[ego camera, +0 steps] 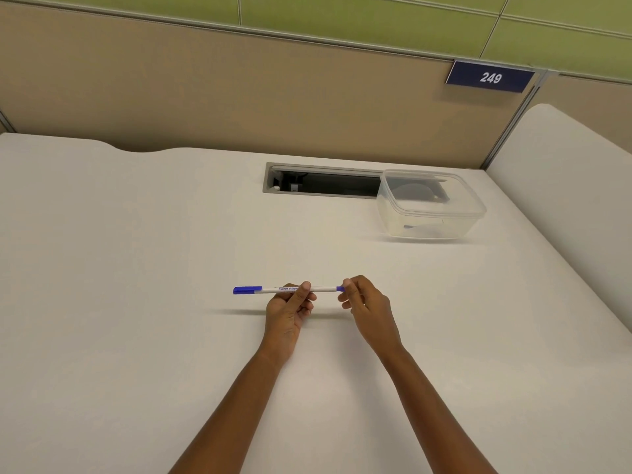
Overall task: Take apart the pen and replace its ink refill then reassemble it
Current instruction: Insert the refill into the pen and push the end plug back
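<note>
Head view gives us the pen [289,289] a little below the middle of the frame, held level above the white desk [136,251], its thin shadow lying on the surface beneath. We see a slim white barrel with small purple lettering, a blue cap with a clip at the left end, and a short blue plug at the right end. Our left hand [289,311] pinches the barrel near its middle between thumb and fingertips, the other fingers curled under. Our right hand [364,301] has its fingertips pressed together around the blue plug; whether that plug is seated or slightly drawn out we cannot tell, since the fingers cover it.

Toward the upper right of the frame stands a clear plastic container [432,205] with its lid on, partly over a dark cable slot [321,183] cut into the desk. Above it, on the tan partition [239,90], a navy plate [489,77] reads 249. Nothing lies between the hands and the container.
</note>
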`<act>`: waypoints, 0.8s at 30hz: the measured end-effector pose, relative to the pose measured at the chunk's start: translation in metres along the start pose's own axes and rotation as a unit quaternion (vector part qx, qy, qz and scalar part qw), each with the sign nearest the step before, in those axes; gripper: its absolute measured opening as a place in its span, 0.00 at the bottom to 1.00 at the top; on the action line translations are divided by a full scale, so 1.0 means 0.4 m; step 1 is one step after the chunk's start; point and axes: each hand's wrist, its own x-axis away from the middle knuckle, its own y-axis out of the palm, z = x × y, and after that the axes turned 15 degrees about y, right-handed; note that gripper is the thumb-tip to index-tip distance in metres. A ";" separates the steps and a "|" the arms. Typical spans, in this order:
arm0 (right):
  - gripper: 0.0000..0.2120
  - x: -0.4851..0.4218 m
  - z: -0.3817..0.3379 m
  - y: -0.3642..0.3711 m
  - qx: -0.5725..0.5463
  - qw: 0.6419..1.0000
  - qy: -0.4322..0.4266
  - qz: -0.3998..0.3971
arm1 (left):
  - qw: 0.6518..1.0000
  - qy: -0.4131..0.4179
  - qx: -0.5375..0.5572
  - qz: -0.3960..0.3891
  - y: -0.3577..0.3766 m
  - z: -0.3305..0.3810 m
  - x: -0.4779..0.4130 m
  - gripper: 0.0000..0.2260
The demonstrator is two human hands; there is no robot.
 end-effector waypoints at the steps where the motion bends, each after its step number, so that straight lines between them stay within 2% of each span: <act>1: 0.09 0.001 0.003 0.001 0.001 1.000 0.001 -0.001 | 1.000 0.000 -0.001 -0.001 0.000 -0.001 0.000 0.10; 3: 0.08 0.003 0.008 0.004 0.002 1.000 -0.002 -0.002 | 1.000 0.000 -0.002 -0.002 -0.001 -0.001 -0.001 0.11; 11: 0.15 -0.003 0.003 0.011 0.004 1.000 0.018 0.001 | 1.000 0.003 -0.016 -0.014 -0.003 -0.004 0.001 0.09; 16: 0.08 0.003 0.017 0.014 0.022 1.000 0.012 -0.009 | 1.000 0.009 -0.016 -0.014 -0.004 -0.004 0.002 0.09; 24: 0.18 0.005 0.010 0.013 0.047 0.999 0.000 0.012 | 1.000 0.010 -0.022 -0.015 -0.004 -0.003 0.003 0.10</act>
